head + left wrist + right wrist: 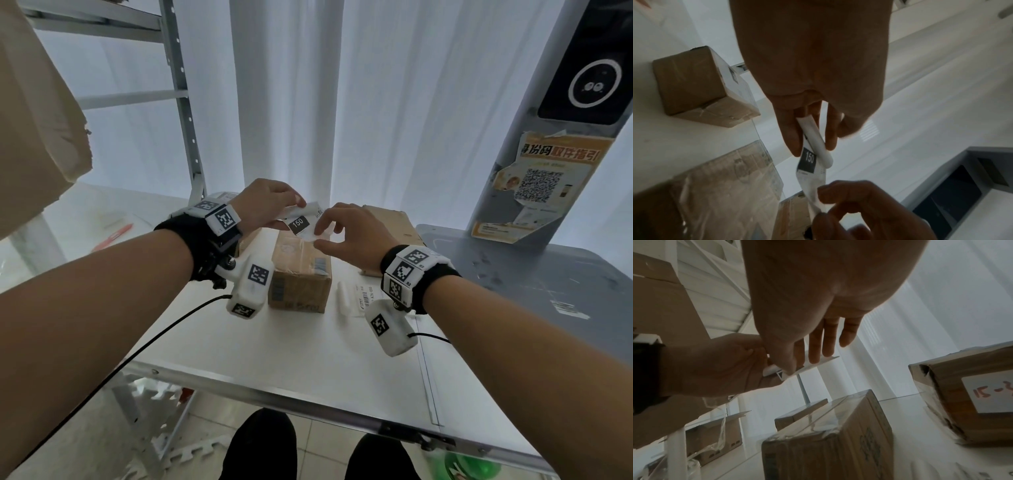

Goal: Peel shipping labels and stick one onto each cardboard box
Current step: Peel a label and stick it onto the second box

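A white shipping label (303,222) with a black "150" patch hangs in the air between both hands, above a taped cardboard box (301,270) on the white table (274,349). My left hand (289,211) pinches its left end. In the left wrist view, a curled white strip (818,139) lies between those fingers beside the label (808,162). My right hand (320,237) pinches the label's right end with thumb and forefinger. A second box (394,219) stands behind the right hand. The right wrist view shows that box's side with a white sticker (990,394) marked in red.
Another printed label (365,296) and a white paper roll (344,298) lie right of the near box. A grey kiosk (534,178) with a QR poster stands at the right and a metal shelf post (186,113) at the left. A red pen (114,236) lies far left.
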